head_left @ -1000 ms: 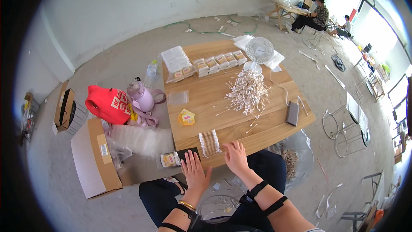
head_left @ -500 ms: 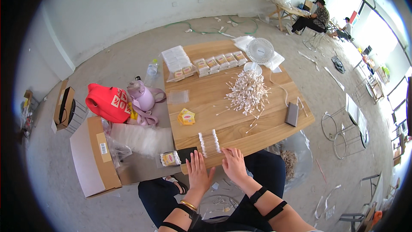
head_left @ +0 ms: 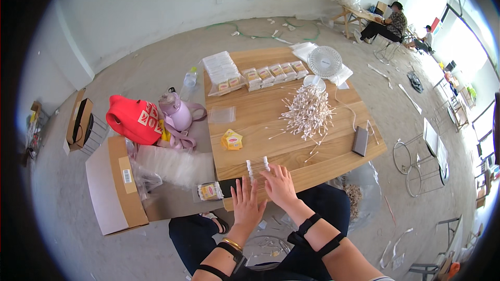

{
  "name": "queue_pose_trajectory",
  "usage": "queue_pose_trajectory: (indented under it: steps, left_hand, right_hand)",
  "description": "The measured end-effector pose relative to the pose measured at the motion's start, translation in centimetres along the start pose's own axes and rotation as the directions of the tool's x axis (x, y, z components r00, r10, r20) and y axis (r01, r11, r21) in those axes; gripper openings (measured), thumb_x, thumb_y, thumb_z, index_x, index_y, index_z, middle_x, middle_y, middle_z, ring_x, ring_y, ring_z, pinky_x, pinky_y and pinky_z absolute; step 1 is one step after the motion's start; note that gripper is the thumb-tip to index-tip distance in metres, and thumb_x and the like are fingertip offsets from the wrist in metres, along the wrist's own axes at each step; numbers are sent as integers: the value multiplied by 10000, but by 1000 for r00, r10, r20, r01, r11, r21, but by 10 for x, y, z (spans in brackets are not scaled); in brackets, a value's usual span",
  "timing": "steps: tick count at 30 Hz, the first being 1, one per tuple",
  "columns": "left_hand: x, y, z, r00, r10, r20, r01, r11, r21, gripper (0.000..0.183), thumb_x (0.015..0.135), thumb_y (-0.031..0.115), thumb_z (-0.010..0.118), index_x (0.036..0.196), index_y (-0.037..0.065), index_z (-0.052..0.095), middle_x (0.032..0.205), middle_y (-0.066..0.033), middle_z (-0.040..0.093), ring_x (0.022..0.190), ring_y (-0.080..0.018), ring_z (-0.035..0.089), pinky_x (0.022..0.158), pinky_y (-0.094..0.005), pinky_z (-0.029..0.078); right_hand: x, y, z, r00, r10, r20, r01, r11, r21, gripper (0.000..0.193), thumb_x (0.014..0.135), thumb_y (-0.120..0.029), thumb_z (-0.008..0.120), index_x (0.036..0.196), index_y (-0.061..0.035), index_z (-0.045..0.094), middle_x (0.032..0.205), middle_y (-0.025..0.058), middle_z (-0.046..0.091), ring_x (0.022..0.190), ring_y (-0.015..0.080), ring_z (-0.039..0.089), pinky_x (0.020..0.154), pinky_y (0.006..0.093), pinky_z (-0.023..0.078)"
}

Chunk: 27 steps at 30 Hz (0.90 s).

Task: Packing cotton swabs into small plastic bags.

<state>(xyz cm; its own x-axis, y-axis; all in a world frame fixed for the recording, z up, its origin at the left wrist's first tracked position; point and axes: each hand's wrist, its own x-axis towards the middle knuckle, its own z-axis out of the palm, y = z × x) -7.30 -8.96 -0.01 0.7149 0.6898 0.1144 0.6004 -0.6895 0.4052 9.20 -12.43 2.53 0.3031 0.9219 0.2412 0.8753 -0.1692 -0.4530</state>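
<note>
A row of white-tipped cotton swabs lies side by side near the table's front edge. My left hand is open with its fingers extended, at the near-left end of the row. My right hand lies along the row's right side with fingers stretched out and fingertips over or against the sticks; its hold on them is not visible. Left of my left hand are a flat black object and a clear pack of cotton swabs with a yellow label. Farther off is a big heap of loose swabs.
Behind the heap stands a white fan. Filled swab packs line the far side, with yellow cards at left and a grey box-shaped device at right. An open carton, red bag and purple bottle stand left.
My right hand has moved forward and left over the row of swabs. My left hand has come in closer to the row's near end. The whole view has shifted slightly.
</note>
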Motion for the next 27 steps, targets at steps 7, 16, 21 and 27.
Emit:
queue_pose_trajectory:
  steps: [7,16,21,27]
  left_hand:
    - [14,3,10,999,-22,-30,24,997,73,815,957,492,575,1601,85,288,1647,-281,186,1531,-490,136,1206,-669,83]
    - [20,2,14,998,-60,3,60,989,134,827,957,529,539,1614,102,273,1658,-276,169,1531,-495,124,1210,-669,59]
    - [20,2,14,999,-48,-4,48,987,156,816,969,548,511,1612,100,283,1664,-266,169,1532,-500,118,1211,-668,52]
    - [20,4,14,999,-47,-9,48,984,171,813,976,559,502,1612,101,285,1665,-259,175,1530,-503,121,1212,-668,52]
  right_hand:
    - [5,6,5,1000,-16,0,16,1000,-7,366,816,-78,675,1176,-146,694,1319,120,547,1240,365,500,1025,487,441]
    - [4,7,-1,998,-19,52,21,999,-31,405,801,-71,679,1193,-170,697,1323,102,544,1252,346,496,1052,483,422]
    - [1,10,-4,997,-28,70,29,1000,-11,416,807,-64,674,1206,-181,699,1320,101,544,1250,342,497,1057,483,418]
    - [23,18,5,999,-11,31,11,1000,-12,420,841,-58,640,1237,-185,691,1314,102,546,1252,345,492,1065,481,410]
